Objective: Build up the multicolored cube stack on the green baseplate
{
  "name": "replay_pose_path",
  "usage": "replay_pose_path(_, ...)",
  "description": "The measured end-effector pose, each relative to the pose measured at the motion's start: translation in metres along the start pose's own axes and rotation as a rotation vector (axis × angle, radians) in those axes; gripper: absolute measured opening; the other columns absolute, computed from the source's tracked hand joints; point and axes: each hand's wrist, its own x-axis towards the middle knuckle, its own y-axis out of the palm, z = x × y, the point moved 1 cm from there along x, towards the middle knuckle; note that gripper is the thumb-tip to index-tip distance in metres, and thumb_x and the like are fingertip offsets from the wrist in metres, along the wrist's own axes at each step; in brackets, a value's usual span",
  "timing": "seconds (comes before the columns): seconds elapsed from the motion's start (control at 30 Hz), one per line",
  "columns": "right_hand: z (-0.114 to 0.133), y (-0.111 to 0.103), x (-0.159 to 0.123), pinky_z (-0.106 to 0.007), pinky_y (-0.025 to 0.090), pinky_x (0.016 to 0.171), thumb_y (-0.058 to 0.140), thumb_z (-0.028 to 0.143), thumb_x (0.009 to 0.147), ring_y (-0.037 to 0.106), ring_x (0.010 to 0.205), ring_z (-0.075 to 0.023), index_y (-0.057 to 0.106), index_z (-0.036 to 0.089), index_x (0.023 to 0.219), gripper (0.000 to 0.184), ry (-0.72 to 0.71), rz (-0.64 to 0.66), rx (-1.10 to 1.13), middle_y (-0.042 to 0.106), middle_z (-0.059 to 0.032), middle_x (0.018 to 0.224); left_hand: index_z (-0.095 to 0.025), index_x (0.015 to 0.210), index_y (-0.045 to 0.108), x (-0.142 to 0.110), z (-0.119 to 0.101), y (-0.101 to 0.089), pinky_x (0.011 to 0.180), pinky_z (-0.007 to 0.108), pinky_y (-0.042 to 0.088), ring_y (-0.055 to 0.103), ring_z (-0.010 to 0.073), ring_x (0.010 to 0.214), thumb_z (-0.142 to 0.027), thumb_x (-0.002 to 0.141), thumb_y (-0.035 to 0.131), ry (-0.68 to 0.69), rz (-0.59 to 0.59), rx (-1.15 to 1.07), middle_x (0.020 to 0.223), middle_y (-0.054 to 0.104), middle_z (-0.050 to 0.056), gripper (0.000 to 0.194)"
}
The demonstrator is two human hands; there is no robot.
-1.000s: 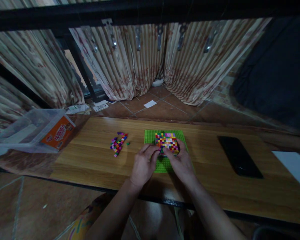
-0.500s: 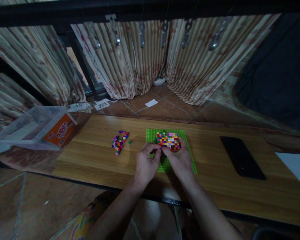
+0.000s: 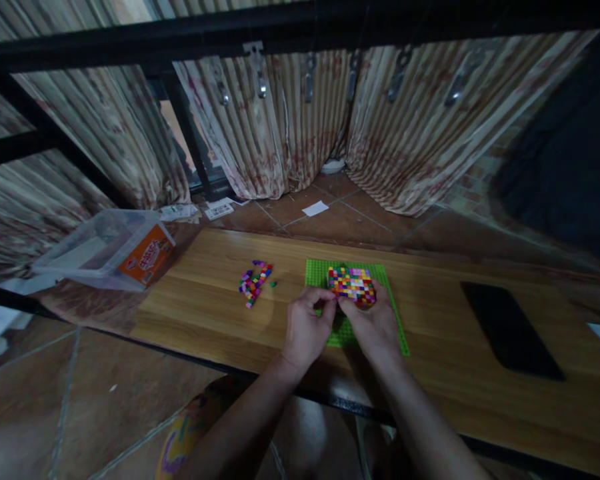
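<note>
Over green baseplate [image 3: 318, 273]: left hand [image 3: 306, 328] pinching brick [image 3: 337, 298], right hand [image 3: 379, 325] clasping block [image 3: 353, 283].

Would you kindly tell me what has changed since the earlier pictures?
Only the camera's view clearly shifted, sliding the scene rightward. The left hand and right hand remain at the brick block; no grasp or release shows. The green baseplate and loose bricks stayed put.

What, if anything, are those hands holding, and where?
The right hand holds the block of bricks by its right side; whether the left hand pinches anything cannot be told.
</note>
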Motion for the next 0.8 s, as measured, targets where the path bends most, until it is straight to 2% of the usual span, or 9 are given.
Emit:
replay_pose_path(0.3, -0.005, 0.005, -0.001, -0.042, 0.045, 0.090, 0.068, 0.049, 0.062, 0.061, 0.101, -0.0296, 0.046, 0.014, 0.132, 0.082, -0.016, -0.032, 0.082, 0.063, -0.0154, 0.115, -0.017, 0.076, 0.066, 0.000, 0.000, 0.003, 0.069, 0.024, 0.047, 0.061, 0.0127, 0.074, -0.014, 0.080, 0.058, -0.012, -0.021, 0.006, 0.079, 0.066, 0.002, 0.010)
replay_pose_path(0.43, -0.006, 0.001, 0.000, -0.043, 0.046, 0.088, 0.068, 0.054, 0.062, 0.062, 0.099, -0.0299, 0.047, 0.013, 0.132, 0.083, -0.006, 0.004, 0.061, 0.064, -0.0154, 0.115, -0.017, 0.081, 0.066, -0.002, -0.002, -0.002, 0.071, 0.024, 0.048, 0.062, 0.0133, 0.076, -0.016, 0.082, 0.056, 0.019, 0.026, 0.045, 0.080, 0.067, 0.003, 0.011)
replay_pose_path(0.57, -0.012, -0.003, 0.002, -0.045, 0.044, 0.090, 0.067, 0.062, 0.062, 0.061, 0.102, -0.0312, 0.049, 0.014, 0.130, 0.085, 0.001, 0.045, 0.047, 0.063, -0.0158, 0.116, -0.018, 0.088, 0.067, 0.009, 0.006, -0.024, 0.070, 0.025, 0.049, 0.062, 0.0139, 0.077, -0.016, 0.084, 0.052, 0.040, 0.002, 0.184, 0.085, 0.067, 0.004, 0.015)
replay_pose_path(0.7, -0.019, -0.004, 0.006, -0.044, 0.042, 0.094, 0.064, 0.066, 0.066, 0.059, 0.107, -0.0302, 0.049, 0.016, 0.131, 0.084, 0.032, 0.021, 0.109, 0.063, -0.0149, 0.119, -0.018, 0.090, 0.067, 0.032, 0.023, -0.061, 0.074, 0.028, 0.049, 0.062, 0.0149, 0.077, -0.010, 0.079, 0.051, -0.048, -0.097, 0.516, 0.092, 0.066, 0.006, 0.020)
replay_pose_path(0.8, -0.023, -0.002, 0.009, -0.044, 0.042, 0.094, 0.063, 0.067, 0.066, 0.059, 0.108, -0.0297, 0.050, 0.016, 0.130, 0.083, 0.033, 0.003, 0.146, 0.062, -0.0148, 0.121, -0.017, 0.089, 0.067, 0.041, 0.032, -0.080, 0.076, 0.030, 0.048, 0.062, 0.0183, 0.081, -0.007, 0.074, 0.053, -0.098, -0.037, 0.700, 0.095, 0.065, 0.009, 0.023)
